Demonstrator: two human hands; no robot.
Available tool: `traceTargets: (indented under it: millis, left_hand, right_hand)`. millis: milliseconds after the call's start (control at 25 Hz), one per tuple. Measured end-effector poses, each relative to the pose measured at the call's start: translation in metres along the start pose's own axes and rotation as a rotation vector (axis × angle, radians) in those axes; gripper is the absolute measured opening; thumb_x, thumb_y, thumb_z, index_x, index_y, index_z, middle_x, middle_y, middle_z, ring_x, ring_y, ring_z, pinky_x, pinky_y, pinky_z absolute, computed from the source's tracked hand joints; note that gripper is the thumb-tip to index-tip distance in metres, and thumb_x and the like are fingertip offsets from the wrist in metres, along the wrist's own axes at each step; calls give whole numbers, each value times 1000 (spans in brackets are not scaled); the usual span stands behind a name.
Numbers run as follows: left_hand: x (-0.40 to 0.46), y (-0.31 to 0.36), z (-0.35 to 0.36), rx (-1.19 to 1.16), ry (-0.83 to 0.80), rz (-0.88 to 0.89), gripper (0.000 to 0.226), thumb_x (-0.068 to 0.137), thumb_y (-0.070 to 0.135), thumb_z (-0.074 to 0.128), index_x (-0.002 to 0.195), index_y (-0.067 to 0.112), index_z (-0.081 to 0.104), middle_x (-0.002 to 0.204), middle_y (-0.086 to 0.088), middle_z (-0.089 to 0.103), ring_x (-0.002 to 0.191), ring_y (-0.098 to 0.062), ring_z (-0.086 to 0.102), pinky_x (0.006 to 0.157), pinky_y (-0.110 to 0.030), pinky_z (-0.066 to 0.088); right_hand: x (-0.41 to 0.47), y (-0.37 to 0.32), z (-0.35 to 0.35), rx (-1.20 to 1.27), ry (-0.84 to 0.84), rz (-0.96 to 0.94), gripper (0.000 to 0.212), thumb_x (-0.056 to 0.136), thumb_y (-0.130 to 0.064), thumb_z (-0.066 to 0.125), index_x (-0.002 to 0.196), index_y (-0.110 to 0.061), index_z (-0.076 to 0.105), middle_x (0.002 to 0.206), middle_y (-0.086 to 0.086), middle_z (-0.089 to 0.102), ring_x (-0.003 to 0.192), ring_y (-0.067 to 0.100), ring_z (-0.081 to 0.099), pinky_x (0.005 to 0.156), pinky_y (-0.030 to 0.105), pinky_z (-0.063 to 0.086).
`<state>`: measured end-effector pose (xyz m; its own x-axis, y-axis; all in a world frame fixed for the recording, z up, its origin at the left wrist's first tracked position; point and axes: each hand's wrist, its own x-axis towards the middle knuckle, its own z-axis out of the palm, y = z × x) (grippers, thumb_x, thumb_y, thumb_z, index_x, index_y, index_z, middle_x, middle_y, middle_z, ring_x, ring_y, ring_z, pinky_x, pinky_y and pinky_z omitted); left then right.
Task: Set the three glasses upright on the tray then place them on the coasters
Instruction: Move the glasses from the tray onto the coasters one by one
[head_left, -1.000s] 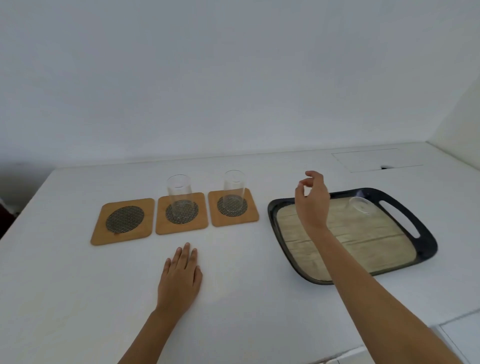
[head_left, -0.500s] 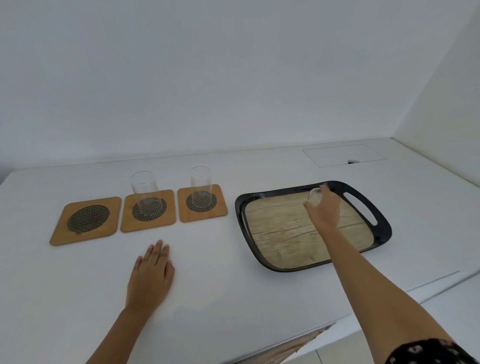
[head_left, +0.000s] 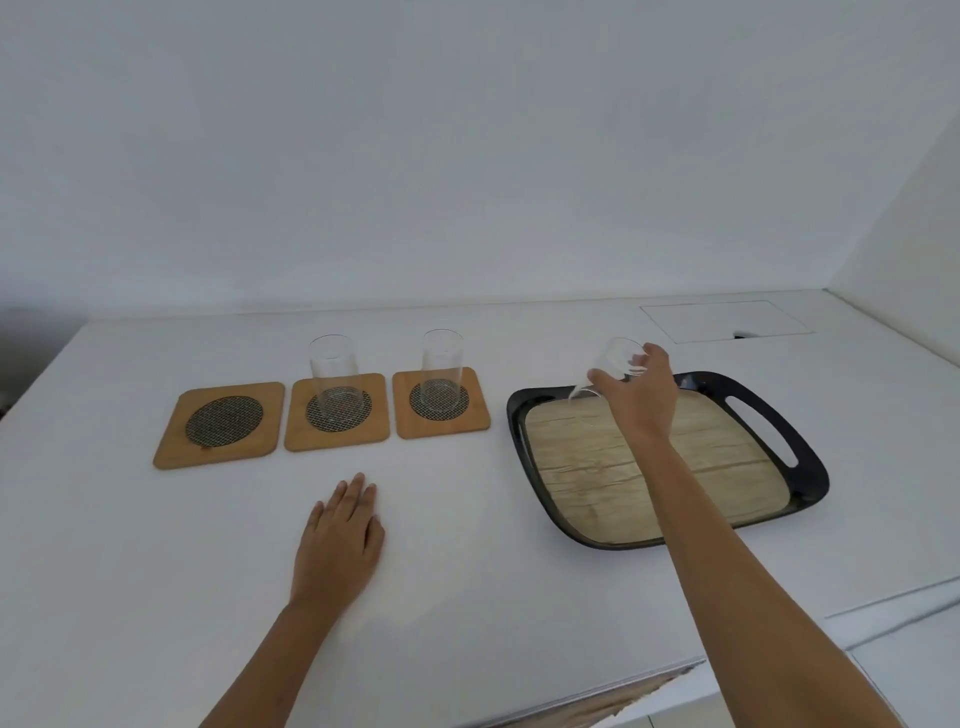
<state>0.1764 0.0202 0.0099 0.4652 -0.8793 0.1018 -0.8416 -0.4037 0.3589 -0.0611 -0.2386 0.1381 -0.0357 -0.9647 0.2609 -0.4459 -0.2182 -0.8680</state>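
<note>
My right hand (head_left: 638, 392) grips a clear glass (head_left: 609, 365), held tilted above the far left corner of the black tray (head_left: 810, 470) with a wood-look floor. Two more clear glasses stand upright on coasters: one glass (head_left: 335, 376) on the middle coaster (head_left: 298, 434) and one glass (head_left: 442, 371) on the right coaster (head_left: 478, 410). The left coaster (head_left: 171, 447) carries nothing. My left hand (head_left: 340, 545) lies flat on the white counter in front of the coasters, fingers together, holding nothing.
The white counter (head_left: 467, 571) runs to a wall behind and a side wall at right. A flush rectangular lid (head_left: 727, 319) sits in the counter behind the tray. The counter's front edge runs along the lower right.
My right hand reached across the tray, took the glass at its far side, and lifted it leftward over the tray's far left corner. My left hand stayed flat on the counter.
</note>
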Motion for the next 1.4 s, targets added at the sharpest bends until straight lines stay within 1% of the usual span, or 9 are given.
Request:
traceTargets:
  millis: [200, 320, 440, 680, 840, 920, 1040, 1160, 1400]
  left_hand:
    - [-17, -21, -3, -107, -30, 71, 49, 94, 31, 29, 140, 16, 39, 153, 2, 28, 143, -21, 23, 115, -41, 17]
    - [-22, -33, -18, -460, -60, -10, 43, 95, 22, 47, 137, 20, 42, 148, 7, 36, 139, -15, 30, 113, -31, 18]
    - [-17, -46, -45, -709, 31, -133, 61, 86, 41, 60, 140, 27, 35, 140, 14, 38, 126, -4, 37, 103, -24, 31]
    - [-4, -82, -72, -719, 96, -157, 81, 74, 55, 66, 140, 40, 21, 142, 17, 34, 126, -3, 36, 97, -25, 33]
    - [1, -108, -82, -764, 189, -155, 73, 75, 45, 72, 133, 42, 28, 134, 18, 45, 119, -2, 45, 90, -17, 38]
    - [4, -123, -86, -731, 233, -154, 68, 74, 41, 74, 129, 39, 34, 129, 17, 50, 114, -4, 51, 83, -9, 37]
    - [12, -147, -90, -669, 273, -169, 66, 72, 40, 75, 125, 31, 38, 123, 12, 54, 108, -9, 55, 81, -16, 44]
    - [29, -169, -98, -654, 321, -213, 65, 70, 36, 77, 120, 27, 37, 121, 7, 55, 104, -14, 56, 82, -29, 49]
    - [82, -195, -108, -745, 346, -280, 59, 67, 30, 80, 106, 30, 36, 114, 12, 53, 106, -10, 55, 78, -31, 47]
  right_hand:
    - [-56, -52, 61, 158, -253, -55, 76, 65, -28, 84, 130, -16, 45, 113, -2, 59, 95, 12, 59, 76, 15, 45]
    - [-99, -77, 96, 147, -444, -122, 69, 64, -27, 84, 124, -24, 50, 108, -6, 60, 92, 9, 60, 68, 9, 43]
    - [-140, -98, 129, 143, -624, -208, 49, 65, -30, 84, 101, -46, 55, 98, -20, 62, 92, -1, 59, 72, 11, 42]
    - [-195, -135, 182, 170, -871, -310, 53, 64, -36, 84, 98, -57, 48, 99, -27, 59, 95, -10, 57, 76, 14, 46]
    - [-215, -149, 212, 175, -914, -363, 57, 63, -45, 83, 108, -50, 48, 103, -24, 59, 99, -5, 58, 86, 28, 54]
    - [-221, -153, 224, 192, -950, -350, 62, 63, -49, 82, 112, -55, 45, 108, -24, 59, 103, -3, 58, 87, 25, 53]
    - [-227, -150, 240, 283, -953, -244, 66, 68, -54, 76, 125, -50, 42, 116, -21, 60, 104, -6, 59, 82, 12, 49]
    - [-236, -127, 250, 216, -837, -151, 74, 79, -58, 62, 140, -25, 37, 125, -4, 60, 114, 9, 57, 90, 21, 46]
    - [-251, -60, 246, -153, -750, -224, 69, 83, -59, 46, 137, -17, 41, 138, 0, 52, 130, 16, 43, 108, 29, 31]
